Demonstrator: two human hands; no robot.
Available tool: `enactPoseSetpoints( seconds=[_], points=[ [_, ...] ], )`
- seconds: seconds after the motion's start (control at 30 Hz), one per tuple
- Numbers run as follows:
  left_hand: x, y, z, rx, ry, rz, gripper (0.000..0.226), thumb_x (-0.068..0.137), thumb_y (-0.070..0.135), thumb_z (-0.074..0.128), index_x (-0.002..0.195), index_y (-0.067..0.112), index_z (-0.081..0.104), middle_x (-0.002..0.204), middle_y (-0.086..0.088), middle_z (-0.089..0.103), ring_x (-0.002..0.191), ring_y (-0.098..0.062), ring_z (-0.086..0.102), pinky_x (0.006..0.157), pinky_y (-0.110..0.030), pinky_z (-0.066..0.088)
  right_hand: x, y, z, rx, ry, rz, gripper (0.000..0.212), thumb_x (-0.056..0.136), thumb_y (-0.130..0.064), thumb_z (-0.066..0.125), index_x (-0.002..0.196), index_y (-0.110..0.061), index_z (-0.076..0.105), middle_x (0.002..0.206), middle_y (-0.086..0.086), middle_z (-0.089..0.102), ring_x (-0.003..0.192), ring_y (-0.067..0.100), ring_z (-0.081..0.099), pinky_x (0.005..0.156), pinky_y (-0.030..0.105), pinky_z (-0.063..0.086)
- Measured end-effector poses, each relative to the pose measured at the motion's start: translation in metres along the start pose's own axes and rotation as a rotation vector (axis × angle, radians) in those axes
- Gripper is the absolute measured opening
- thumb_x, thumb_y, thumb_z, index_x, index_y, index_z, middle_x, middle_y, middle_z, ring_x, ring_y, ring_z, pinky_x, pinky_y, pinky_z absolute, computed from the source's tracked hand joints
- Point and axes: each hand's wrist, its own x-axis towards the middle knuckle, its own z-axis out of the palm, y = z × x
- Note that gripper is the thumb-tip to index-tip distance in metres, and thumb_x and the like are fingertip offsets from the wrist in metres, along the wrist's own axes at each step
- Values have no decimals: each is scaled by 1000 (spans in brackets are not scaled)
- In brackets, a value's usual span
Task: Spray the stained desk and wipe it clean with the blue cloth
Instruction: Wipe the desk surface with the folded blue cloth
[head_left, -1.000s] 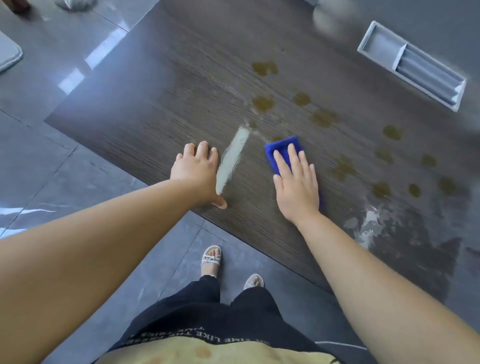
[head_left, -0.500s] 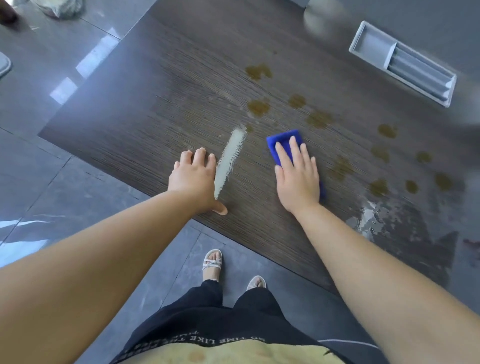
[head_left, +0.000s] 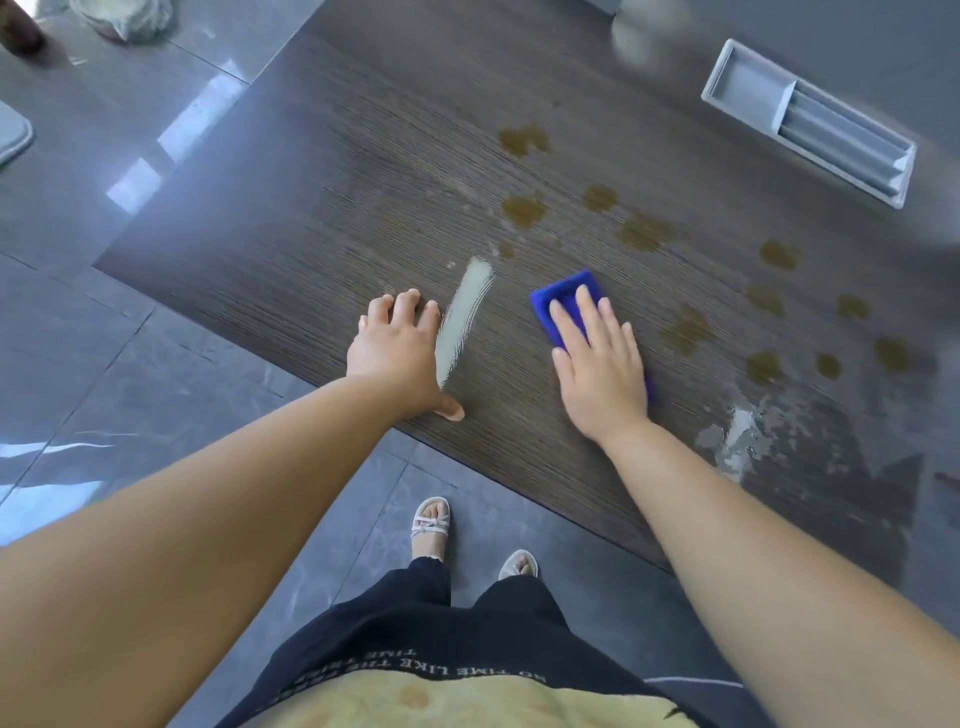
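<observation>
Blue cloth (head_left: 563, 296) sits folded into a small pad on the dark wood-grain desk (head_left: 363, 182), near the front edge, with most of it hidden under the person's right hand (head_left: 602, 374).

From the head camera, the only view there is, that hand lies flat on the pad with its fingers straight and together, pressing down and not curled round it. The left hand (head_left: 397, 358) rests palm-down on the bare desk just left of a pale smear (head_left: 462, 322), fingers loosely spread, thumb at the desk edge, holding nothing.

I'd judge the cloth soft, light and limp, so a flat palm over its middle is the sensible hold; pinching a corner would only let it unfold. The picture is smeary, so it may be a thicker pad than it looks. It ought to slide easily on the wet patch (head_left: 779, 441) to the right.

Its long axis runs along the hand, from near right to far left, and its exposed short end points towards the brown stains (head_left: 523, 210) farther back on the desk.
</observation>
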Motion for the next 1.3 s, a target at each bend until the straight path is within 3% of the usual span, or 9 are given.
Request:
enactPoseSetpoints(
  seconds=[0.1,0.27,0.4,0.53,0.73,0.97,1.17,1.23,1.3],
  points=[
    [-2,-2,2,-28,14,-5,128,52,64,79,150,20,10,156,-1,7,142,-29,5,114,-44,26,-4,-42,7,5,34,129,54,99,-35,32,150,-23,19,158,10,12,144,34,12,114,50,13],
    [-4,-4,7,-165,64,-9,113,59,52,80,149,20,19,155,-3,12,142,-29,6,116,-42,20,-84,-9,14,-76,-61,-506,49,95,-37,34,142,-27,33,152,7,30,140,29,23,112,46,18],
    [-11,12,6,-286,107,9,76,73,29,71,141,23,36,149,-3,21,138,-27,13,107,-38,31,-81,43,5,-34,10,-110,50,96,-36,28,145,-24,31,154,9,26,140,31,22,110,55,27],
    [-19,54,11,-256,107,167,63,79,21,59,138,24,38,149,-1,22,138,-24,15,103,-38,34,-68,-10,15,50,92,348,54,96,-37,37,146,-17,32,153,16,24,140,38,24,110,55,24],
    [-21,84,19,-242,70,233,60,84,24,57,140,25,37,148,-2,25,137,-25,18,105,-40,34,-142,30,17,-72,-18,-241,49,95,-36,33,144,-27,29,154,7,26,141,29,23,113,48,20],
    [-25,115,35,-62,69,270,60,82,37,58,138,27,38,148,-4,24,137,-30,16,113,-48,18,-115,41,6,90,55,675,57,99,-37,34,150,-23,13,159,8,2,145,31,4,116,48,6],
    [-23,127,35,-59,76,271,60,84,32,56,140,25,36,149,-6,22,138,-30,15,115,-45,14,-162,57,15,-25,-35,-182,50,95,-38,33,144,-28,30,153,6,28,140,29,24,113,47,20],
    [-21,130,35,-49,70,271,61,84,33,57,141,25,35,150,-6,22,137,-31,18,115,-44,15,-173,100,11,-46,-17,-121,49,94,-37,34,142,-28,31,151,6,32,138,30,28,111,50,23],
    [-19,136,34,-44,69,278,65,83,36,59,142,26,32,150,-6,21,136,-32,18,114,-43,17,-166,131,2,5,-2,206,51,96,-37,31,145,-25,28,155,9,24,140,33,24,111,55,25]
  ],
)
